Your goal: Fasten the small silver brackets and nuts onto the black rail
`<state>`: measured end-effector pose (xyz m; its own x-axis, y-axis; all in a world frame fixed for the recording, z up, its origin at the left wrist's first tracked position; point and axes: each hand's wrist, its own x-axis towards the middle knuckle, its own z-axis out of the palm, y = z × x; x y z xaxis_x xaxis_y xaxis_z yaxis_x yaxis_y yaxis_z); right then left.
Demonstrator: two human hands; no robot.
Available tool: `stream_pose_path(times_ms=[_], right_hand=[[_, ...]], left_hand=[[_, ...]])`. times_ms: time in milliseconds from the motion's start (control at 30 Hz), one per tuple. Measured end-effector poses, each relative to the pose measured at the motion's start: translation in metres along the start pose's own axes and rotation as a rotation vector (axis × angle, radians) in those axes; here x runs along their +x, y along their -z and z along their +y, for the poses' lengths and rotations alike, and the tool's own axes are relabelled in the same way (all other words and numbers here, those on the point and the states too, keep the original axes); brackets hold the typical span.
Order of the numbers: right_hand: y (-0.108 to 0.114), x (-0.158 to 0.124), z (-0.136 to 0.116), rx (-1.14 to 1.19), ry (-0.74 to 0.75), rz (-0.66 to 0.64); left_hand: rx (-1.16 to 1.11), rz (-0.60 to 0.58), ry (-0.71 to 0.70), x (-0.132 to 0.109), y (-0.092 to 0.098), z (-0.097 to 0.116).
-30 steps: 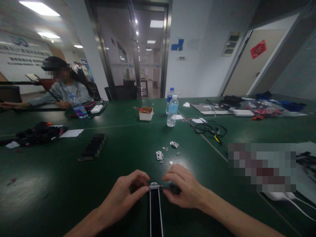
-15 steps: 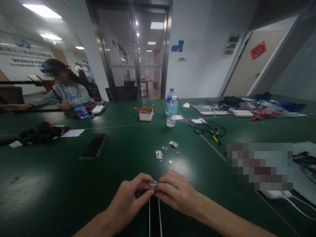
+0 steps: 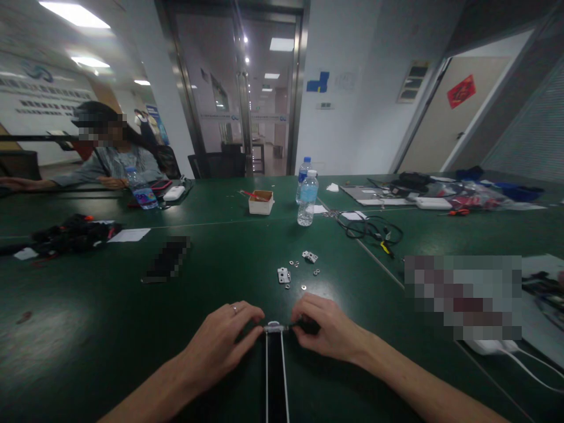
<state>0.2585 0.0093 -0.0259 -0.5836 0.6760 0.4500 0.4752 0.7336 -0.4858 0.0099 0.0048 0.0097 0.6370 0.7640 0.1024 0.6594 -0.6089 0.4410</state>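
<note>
Hands [image 3: 325, 324] drawn apart, silver-ended dark strip [image 3: 276, 376] between them

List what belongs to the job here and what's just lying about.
Likely part of the job:
- dark tool in right hand
- white-edged strip by left hand
- metal brackets
- loose rings

Seemingly just lying about:
- water bottles
- small box
- paper
</note>
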Motion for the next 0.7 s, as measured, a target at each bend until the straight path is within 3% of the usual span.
stream_pose_path(times_ms=[233,700], right_hand=[[-0.0068,-0.0024,0.0039,0.094,-0.089,-0.06],[-0.0088,-0.0015,0.0007,0.13,-0.127,-0.04]], left_hand=[[0.012,-0.121,0.044,-0.0008,-0.0002,-0.0037],[-0.032,-0.122,0.027,0.0012,-0.0043,-0.0062]])
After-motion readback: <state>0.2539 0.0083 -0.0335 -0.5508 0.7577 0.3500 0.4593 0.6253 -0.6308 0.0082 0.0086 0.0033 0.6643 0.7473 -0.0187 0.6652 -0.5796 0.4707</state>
